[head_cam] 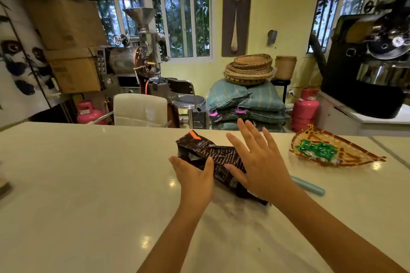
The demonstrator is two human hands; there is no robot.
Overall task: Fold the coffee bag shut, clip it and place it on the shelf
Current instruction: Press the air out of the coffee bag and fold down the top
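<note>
A dark brown coffee bag with an orange tab lies on its side on the pale countertop, its crumpled open end pointing away from me. My left hand rests against the bag's left side, thumb on top of it. My right hand hovers flat over the bag's right half, fingers spread, holding nothing. A light blue clip lies on the counter just right of my right wrist. No shelf is in view.
A woven tray holding green packets sits on the counter to the right. Beyond the counter stand a white chair, a stool, stacked sacks, pink gas cylinders and coffee roasters.
</note>
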